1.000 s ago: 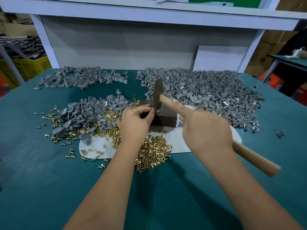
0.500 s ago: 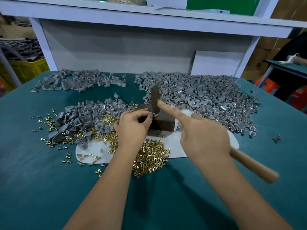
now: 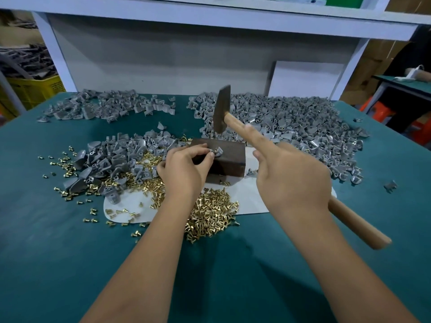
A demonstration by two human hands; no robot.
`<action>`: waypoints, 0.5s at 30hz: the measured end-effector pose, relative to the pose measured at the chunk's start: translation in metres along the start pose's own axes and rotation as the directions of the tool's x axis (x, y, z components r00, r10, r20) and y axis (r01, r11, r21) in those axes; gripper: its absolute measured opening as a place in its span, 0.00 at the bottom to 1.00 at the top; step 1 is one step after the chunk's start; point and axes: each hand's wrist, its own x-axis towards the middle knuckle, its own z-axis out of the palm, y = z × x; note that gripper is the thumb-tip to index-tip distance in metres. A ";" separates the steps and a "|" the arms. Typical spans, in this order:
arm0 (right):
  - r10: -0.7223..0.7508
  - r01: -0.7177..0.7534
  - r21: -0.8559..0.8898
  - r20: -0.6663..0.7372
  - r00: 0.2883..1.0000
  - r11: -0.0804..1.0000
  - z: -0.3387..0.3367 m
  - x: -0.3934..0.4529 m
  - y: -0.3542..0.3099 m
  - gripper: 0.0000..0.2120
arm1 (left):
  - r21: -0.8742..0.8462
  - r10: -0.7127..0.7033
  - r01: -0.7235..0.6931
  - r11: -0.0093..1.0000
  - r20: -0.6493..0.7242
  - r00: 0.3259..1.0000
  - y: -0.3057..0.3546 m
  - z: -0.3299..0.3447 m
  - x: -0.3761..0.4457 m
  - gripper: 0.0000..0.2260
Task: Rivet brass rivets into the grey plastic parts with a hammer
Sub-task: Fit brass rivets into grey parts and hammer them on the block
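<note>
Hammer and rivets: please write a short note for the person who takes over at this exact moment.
Right hand grips the hammer by its wooden handle, index finger laid along it; the head is raised above the block.
Left hand pinches one grey part on top of the block.
Loose rivets lie in front of the block; a grey pile mixed with rivets lies left, a bigger pile behind right.
Done: part is placed on the block.
Left: strike it, set it aside, go on with the next parts. Which pile is finished I cannot tell.
</note>
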 end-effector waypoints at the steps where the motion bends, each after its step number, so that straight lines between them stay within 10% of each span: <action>1: -0.009 0.010 0.017 -0.053 0.999 1.000 0.000 -0.001 0.000 0.30 | -0.002 0.005 -0.005 1.000 0.004 1.000 -0.001 0.000 0.000 0.05; 6: -0.044 0.045 0.000 0.147 0.988 0.999 0.005 -0.010 -0.006 0.37 | 0.008 0.005 -0.005 1.000 -0.021 1.000 0.003 0.000 -0.001 0.06; 12: -0.041 0.040 -0.041 -0.022 0.999 0.998 0.000 0.002 -0.003 0.30 | 0.038 0.026 -0.025 0.999 -0.003 1.000 0.000 -0.001 -0.001 0.07; 15: -0.047 0.064 -0.096 0.173 0.984 0.993 0.005 -0.003 -0.003 0.33 | 0.003 0.006 -0.006 1.000 -0.018 1.000 0.000 0.000 -0.002 0.06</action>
